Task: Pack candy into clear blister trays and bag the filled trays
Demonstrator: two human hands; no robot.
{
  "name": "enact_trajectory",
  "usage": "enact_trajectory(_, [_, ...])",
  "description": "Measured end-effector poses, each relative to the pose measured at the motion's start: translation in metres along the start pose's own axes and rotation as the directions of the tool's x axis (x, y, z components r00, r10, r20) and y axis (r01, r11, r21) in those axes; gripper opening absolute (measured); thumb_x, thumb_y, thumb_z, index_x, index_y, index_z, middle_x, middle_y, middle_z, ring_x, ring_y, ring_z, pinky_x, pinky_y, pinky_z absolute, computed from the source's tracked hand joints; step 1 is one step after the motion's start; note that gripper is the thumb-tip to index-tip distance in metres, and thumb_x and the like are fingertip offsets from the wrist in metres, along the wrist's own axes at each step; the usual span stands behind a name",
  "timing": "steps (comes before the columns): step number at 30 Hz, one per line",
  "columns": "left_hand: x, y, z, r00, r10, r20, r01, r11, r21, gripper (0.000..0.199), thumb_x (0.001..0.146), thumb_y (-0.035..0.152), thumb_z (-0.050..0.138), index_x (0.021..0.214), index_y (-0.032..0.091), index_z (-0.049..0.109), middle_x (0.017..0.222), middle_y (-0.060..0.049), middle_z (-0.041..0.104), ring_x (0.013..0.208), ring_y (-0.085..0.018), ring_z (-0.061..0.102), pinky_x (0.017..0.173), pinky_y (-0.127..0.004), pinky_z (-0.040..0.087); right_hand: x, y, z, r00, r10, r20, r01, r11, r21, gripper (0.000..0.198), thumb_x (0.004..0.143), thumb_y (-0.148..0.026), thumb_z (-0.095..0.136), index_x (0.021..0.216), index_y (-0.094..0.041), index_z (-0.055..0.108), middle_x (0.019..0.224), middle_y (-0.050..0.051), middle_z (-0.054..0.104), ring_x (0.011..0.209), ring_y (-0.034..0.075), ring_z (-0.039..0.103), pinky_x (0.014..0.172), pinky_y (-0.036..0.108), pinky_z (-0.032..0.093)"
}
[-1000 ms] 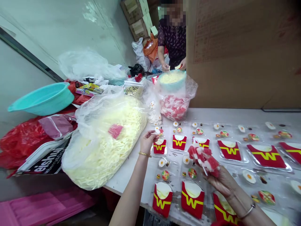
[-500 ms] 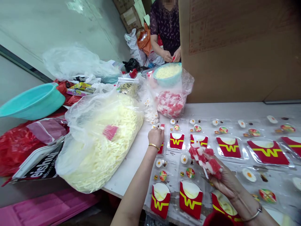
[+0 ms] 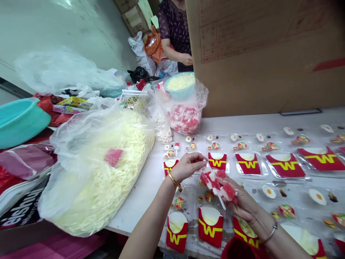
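My right hand (image 3: 242,201) holds a bunch of small red-and-white toy ice pops (image 3: 215,181), their white sticks poking out. My left hand (image 3: 190,166) reaches to the bunch, thumb and fingers pinched on the white end of one ice pop. Under and around both hands lie clear plastic trays in rows. Each shown tray has a red fries box with a yellow W (image 3: 176,230), a toy fried egg (image 3: 268,191), a small round pizza-like piece (image 3: 179,203) and a tiny burger. In the far-left tray a toy ice pop (image 3: 176,146) lies beside an egg.
A big clear bag of pale yellow strips (image 3: 107,194) covers the table's left. Behind stand a bag of red-and-white pieces (image 3: 184,118) and a blue bowl (image 3: 179,86). A large carton (image 3: 258,61) blocks the back right. A co-worker's arm (image 3: 178,55) shows beyond.
My left hand has left the far-left tray, where an ice pop now lies uncovered, and come right to the bunch in my right hand. The view has turned right.
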State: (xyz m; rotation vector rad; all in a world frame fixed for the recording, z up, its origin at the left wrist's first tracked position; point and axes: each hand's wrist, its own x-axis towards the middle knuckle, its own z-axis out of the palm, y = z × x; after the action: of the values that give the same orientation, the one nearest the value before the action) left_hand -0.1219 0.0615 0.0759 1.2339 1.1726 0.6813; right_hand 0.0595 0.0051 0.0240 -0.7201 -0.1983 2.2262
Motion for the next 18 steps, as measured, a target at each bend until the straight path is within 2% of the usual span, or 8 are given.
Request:
enact_trajectory(3, [0.003, -0.001, -0.002, 0.998, -0.014, 0.053, 0.021, 0.992, -0.124, 0.027, 0.069, 0.037, 0.073, 0.075, 0.013, 0.061, 0.069, 0.001, 0.055, 0.062, -0.007, 0.049, 0.061, -0.020, 0.040, 0.000, 0.004, -0.012, 0.999, 0.037, -0.021, -0.035, 0.996, 0.085, 0.024, 0.068, -0.018, 0.076, 0.091, -0.018, 0.068, 0.089, 0.004, 0.072, 0.064, 0.011, 0.067, 0.055, 0.016, 0.057])
enact_trajectory(6, [0.013, -0.004, -0.013, 0.985, 0.080, -0.151, -0.094, 0.992, -0.084, 0.025, 0.076, 0.039, 0.065, 0.081, 0.016, 0.058, 0.068, 0.002, 0.055, 0.060, -0.008, 0.051, 0.054, -0.019, 0.038, 0.000, 0.003, -0.021, 0.999, 0.027, -0.029, -0.023, 0.992, 0.122, 0.024, 0.069, -0.020, 0.076, 0.092, -0.020, 0.068, 0.091, 0.004, 0.072, 0.065, 0.011, 0.067, 0.053, 0.016, 0.056])
enact_trajectory(8, [0.028, -0.010, -0.023, 0.911, 0.207, -0.357, -0.207, 0.978, 0.038, 0.024, 0.081, 0.040, 0.060, 0.085, 0.017, 0.056, 0.068, 0.001, 0.057, 0.062, -0.010, 0.055, 0.054, -0.020, 0.040, -0.002, -0.002, -0.020, 0.999, 0.017, -0.032, -0.014, 0.994, 0.106, 0.027, 0.069, -0.023, 0.077, 0.095, -0.021, 0.068, 0.091, 0.005, 0.072, 0.063, 0.011, 0.066, 0.050, 0.015, 0.055])
enact_trajectory(10, [0.048, -0.018, -0.031, 0.820, 0.365, -0.441, -0.275, 0.927, 0.257, 0.021, 0.084, 0.038, 0.056, 0.085, 0.017, 0.057, 0.071, 0.000, 0.059, 0.067, -0.012, 0.058, 0.060, -0.023, 0.044, -0.006, -0.008, -0.015, 0.999, -0.006, -0.044, 0.009, 0.996, 0.087, 0.029, 0.067, -0.024, 0.079, 0.094, -0.019, 0.069, 0.088, 0.005, 0.072, 0.062, 0.010, 0.066, 0.051, 0.014, 0.055])
enact_trajectory(11, [0.058, -0.022, -0.034, 0.790, 0.448, -0.419, -0.290, 0.874, 0.390, 0.019, 0.085, 0.036, 0.055, 0.084, 0.017, 0.057, 0.074, -0.001, 0.060, 0.070, -0.013, 0.058, 0.064, -0.024, 0.045, -0.007, -0.012, -0.012, 0.999, -0.017, -0.051, 0.021, 0.996, 0.083, 0.029, 0.066, -0.023, 0.079, 0.092, -0.019, 0.069, 0.086, 0.005, 0.072, 0.062, 0.010, 0.066, 0.051, 0.013, 0.054])
enact_trajectory(13, [0.076, -0.032, -0.038, 0.766, 0.574, -0.288, -0.298, 0.714, 0.633, 0.018, 0.089, 0.032, 0.050, 0.083, 0.018, 0.059, 0.081, -0.004, 0.062, 0.078, -0.014, 0.058, 0.072, -0.027, 0.045, -0.011, -0.018, -0.008, 0.997, -0.025, -0.074, 0.031, 0.996, 0.084, 0.029, 0.064, -0.023, 0.081, 0.091, -0.019, 0.070, 0.084, 0.005, 0.072, 0.060, 0.011, 0.066, 0.050, 0.014, 0.054])
enact_trajectory(15, [0.089, -0.039, -0.038, 0.778, 0.613, -0.136, -0.283, 0.536, 0.796, 0.019, 0.091, 0.027, 0.045, 0.085, 0.018, 0.060, 0.091, -0.006, 0.062, 0.085, -0.015, 0.057, 0.076, -0.028, 0.044, -0.013, -0.021, -0.009, 0.993, -0.036, -0.111, 0.047, 0.994, 0.102, 0.033, 0.062, -0.022, 0.081, 0.093, -0.020, 0.069, 0.089, 0.005, 0.072, 0.062, 0.012, 0.066, 0.049, 0.015, 0.054])
enact_trajectory(18, [0.096, -0.047, -0.038, 0.826, 0.563, -0.009, -0.220, 0.338, 0.915, 0.021, 0.092, 0.023, 0.042, 0.092, 0.019, 0.063, 0.099, -0.008, 0.064, 0.091, -0.017, 0.057, 0.079, -0.030, 0.043, -0.014, -0.022, -0.020, 0.988, -0.072, -0.138, 0.089, 0.989, 0.118, 0.037, 0.063, -0.022, 0.081, 0.098, -0.023, 0.069, 0.098, 0.006, 0.071, 0.067, 0.013, 0.067, 0.050, 0.018, 0.056])
